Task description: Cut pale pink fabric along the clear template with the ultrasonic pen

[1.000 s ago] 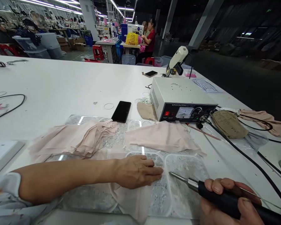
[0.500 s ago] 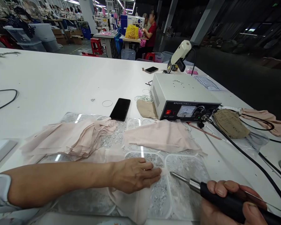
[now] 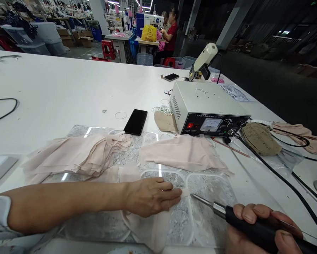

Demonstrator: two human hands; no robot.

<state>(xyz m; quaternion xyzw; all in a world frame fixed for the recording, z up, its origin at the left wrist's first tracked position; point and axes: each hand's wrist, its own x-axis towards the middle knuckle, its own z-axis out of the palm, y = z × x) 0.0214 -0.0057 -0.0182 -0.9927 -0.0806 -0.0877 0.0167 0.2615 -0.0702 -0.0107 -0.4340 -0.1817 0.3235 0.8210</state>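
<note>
My left hand point(image 3: 150, 196) lies flat, fingers stretched out, pressing a pale pink fabric piece point(image 3: 150, 225) onto the clear mat point(image 3: 208, 187); a small strip end shows at its fingertips. My right hand point(image 3: 256, 229) is wrapped round the black handle of a welding wand point(image 3: 243, 220). The wand's metal tip point(image 3: 196, 197) sits right beside the strip end. A black cable point(image 3: 274, 176) runs from the wand to the white control box point(image 3: 203, 107).
Pink fabric stacks lie at left point(image 3: 79, 155) and centre point(image 3: 184, 153) of the mat. A black phone point(image 3: 136, 121), elastic loops point(image 3: 163, 111), a tan pattern piece point(image 3: 258, 139) and more pink fabric point(image 3: 298, 132) lie around the box. People sit at sewing tables far behind.
The view has shifted slightly. My left fingertips have drawn back a little, showing the strip end, and the wand tip has stayed close to it.
</note>
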